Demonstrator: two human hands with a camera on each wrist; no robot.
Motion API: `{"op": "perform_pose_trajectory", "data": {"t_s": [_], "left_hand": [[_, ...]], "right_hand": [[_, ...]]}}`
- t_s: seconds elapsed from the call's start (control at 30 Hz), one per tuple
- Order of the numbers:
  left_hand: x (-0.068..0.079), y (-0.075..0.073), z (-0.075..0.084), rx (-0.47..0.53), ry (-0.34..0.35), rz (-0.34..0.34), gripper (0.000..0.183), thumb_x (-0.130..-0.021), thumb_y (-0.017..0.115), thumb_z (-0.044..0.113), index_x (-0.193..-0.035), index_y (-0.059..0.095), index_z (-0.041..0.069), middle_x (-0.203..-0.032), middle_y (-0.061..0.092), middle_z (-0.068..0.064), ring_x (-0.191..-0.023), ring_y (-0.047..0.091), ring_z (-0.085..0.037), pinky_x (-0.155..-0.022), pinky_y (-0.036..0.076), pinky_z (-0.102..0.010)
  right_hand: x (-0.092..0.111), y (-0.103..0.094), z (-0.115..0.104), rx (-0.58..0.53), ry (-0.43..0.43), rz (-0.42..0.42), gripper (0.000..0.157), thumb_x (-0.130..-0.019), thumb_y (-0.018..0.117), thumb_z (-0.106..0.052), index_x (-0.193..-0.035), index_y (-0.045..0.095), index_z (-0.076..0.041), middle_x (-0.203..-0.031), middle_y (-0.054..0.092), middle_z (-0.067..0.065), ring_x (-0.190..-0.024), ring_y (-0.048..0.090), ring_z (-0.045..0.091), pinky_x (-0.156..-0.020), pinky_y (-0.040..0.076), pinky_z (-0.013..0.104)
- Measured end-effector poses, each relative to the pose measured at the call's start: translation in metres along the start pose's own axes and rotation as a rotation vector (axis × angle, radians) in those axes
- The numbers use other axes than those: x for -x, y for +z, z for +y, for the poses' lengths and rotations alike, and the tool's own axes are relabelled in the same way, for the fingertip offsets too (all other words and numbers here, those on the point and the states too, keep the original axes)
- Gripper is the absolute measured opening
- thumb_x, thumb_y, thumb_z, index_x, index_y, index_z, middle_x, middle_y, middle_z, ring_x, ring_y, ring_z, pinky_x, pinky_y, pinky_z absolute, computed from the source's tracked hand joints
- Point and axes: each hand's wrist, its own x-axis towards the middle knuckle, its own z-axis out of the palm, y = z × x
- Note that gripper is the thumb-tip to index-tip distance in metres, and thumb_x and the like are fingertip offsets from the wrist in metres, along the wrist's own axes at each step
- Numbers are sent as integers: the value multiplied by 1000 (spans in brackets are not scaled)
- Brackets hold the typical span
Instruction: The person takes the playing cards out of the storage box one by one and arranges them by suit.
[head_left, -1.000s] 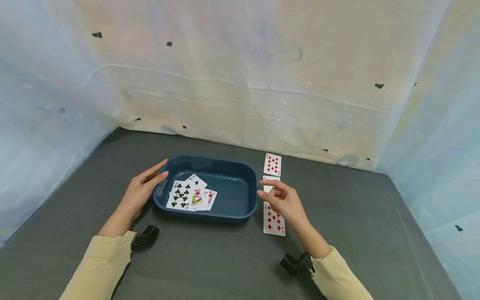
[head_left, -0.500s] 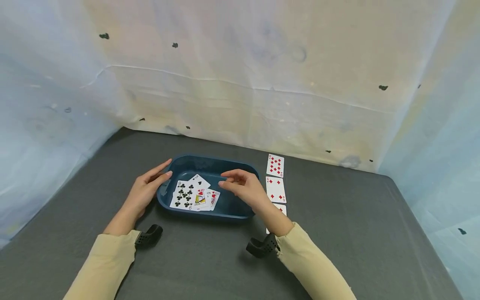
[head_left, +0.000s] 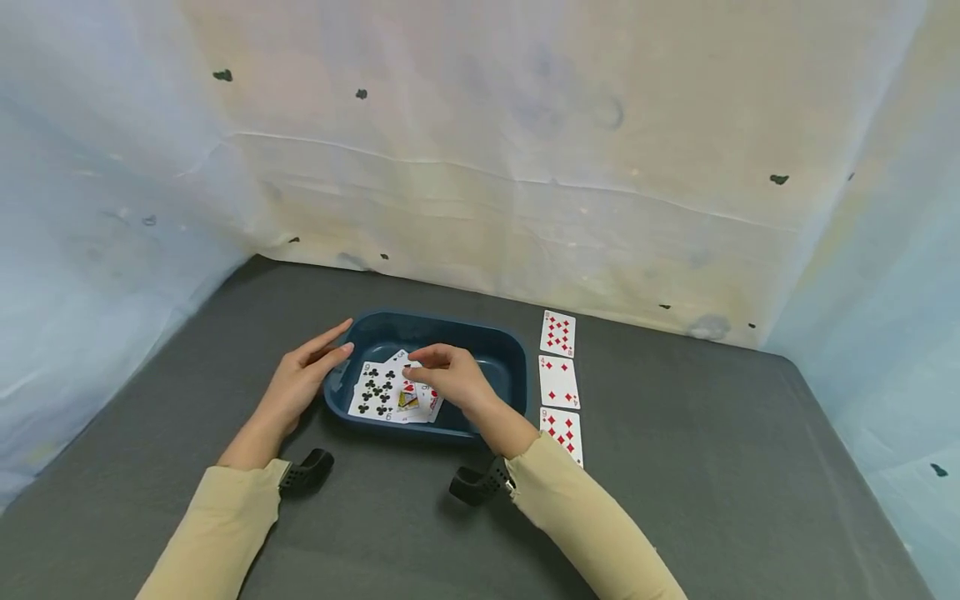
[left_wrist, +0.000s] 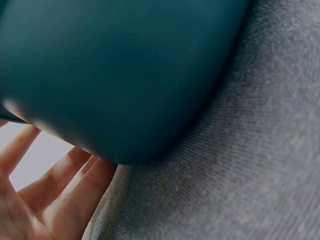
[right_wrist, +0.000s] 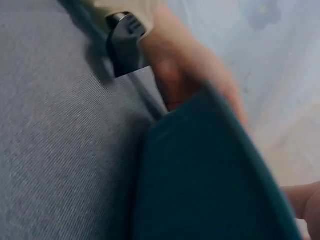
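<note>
In the head view, several face-up playing cards [head_left: 369,392] overlap in the left half of a dark blue tray [head_left: 431,317]. A nine of clubs lies on the left, beside a picture card with a red heart; a spade card shows behind. My left hand [head_left: 298,383] rests at the tray's left end, its straight fingers against the outer wall in the left wrist view and the thumb at the rim. My right hand [head_left: 453,381] is over the cards inside the tray, thumb and index fingertip slightly apart, with no card seen between them. It partly covers the pile.
Right of the tray, three diamond cards lie in a column: a ten [head_left: 558,334] at the back, a four [head_left: 559,382] in the middle and a nine [head_left: 562,433] nearest. A grey cloth [head_left: 712,467] covers the table. Pale sheeting [head_left: 480,192] hangs around it.
My right hand has moved left from the diamond cards, across the tray's rim, to above the card pile. The middle diamond card is uncovered. My left hand stays at the tray's left end.
</note>
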Motion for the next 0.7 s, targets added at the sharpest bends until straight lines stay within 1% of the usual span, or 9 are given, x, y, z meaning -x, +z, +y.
{"op": "perform_pose_trajectory", "data": {"t_s": [0.1, 0.2, 0.27, 0.37, 0.43, 0.5, 0.6, 0.7], "left_hand": [[0, 1, -1, 7, 1, -1, 61, -94, 54, 51, -149, 35, 32, -142, 44, -18, -117, 46, -30, -76, 45, -23], [1, 0, -2, 6, -2, 7, 60, -94, 54, 51, -149, 35, 33, -141, 45, -18, -116, 46, -29, -76, 45, -23], [0, 0, -2, 5, -3, 10, 60, -94, 54, 50, -148, 35, 34, -140, 46, -17, -114, 46, -28, -75, 44, -24], [0, 0, -1, 4, 1, 3, 61, -94, 54, 51, -149, 34, 34, -140, 46, -18, -113, 45, -27, -75, 44, -24], [1, 0, -1, 6, 1, 1, 61, -94, 54, 52, -149, 34, 33, -140, 46, -18, -113, 45, -27, -75, 44, -24], [1, 0, -1, 6, -1, 1, 61, -94, 54, 51, -149, 34, 33, -140, 45, -17, -113, 45, -27, -75, 44, -25], [2, 0, 0, 3, -1, 4, 59, -95, 54, 49, -149, 35, 32, -141, 45, -18, -115, 45, -28, -76, 44, -25], [2, 0, 0, 2, 3, 7, 59, -95, 54, 49, -149, 35, 32, -142, 44, -18, -116, 45, -29, -76, 44, -25]], "right_hand": [[-1, 3, 3, 73, 22, -10, 31, -87, 72, -20, -115, 68, -8, -120, 61, 9, -108, 54, 22, -84, 47, 36], [-3, 6, 5, 175, 21, -32, 36, -83, 75, -18, -117, 68, -9, -127, 58, 13, -113, 53, 27, -88, 47, 39], [-4, 7, 5, 274, 13, -45, 43, -80, 78, -18, -120, 66, -10, -130, 55, 15, -119, 49, 30, -93, 45, 42], [-5, 9, 6, 456, -2, -60, 56, -74, 84, -20, -126, 63, -14, -133, 49, 17, -121, 43, 33, -99, 39, 46], [-5, 11, 8, 561, -12, -59, 62, -71, 86, -22, -128, 62, -18, -132, 45, 16, -120, 40, 32, -98, 36, 47], [-4, 13, 8, 634, -23, -50, 64, -69, 88, -23, -128, 62, -21, -129, 45, 14, -114, 40, 29, -95, 35, 45], [-3, 15, 8, 679, -29, -21, 58, -68, 89, -25, -121, 65, -22, -121, 47, 10, -106, 40, 25, -89, 36, 41], [-1, 16, 7, 701, -21, 8, 52, -67, 89, -28, -112, 64, -18, -113, 50, 9, -101, 41, 24, -86, 37, 39]]}}
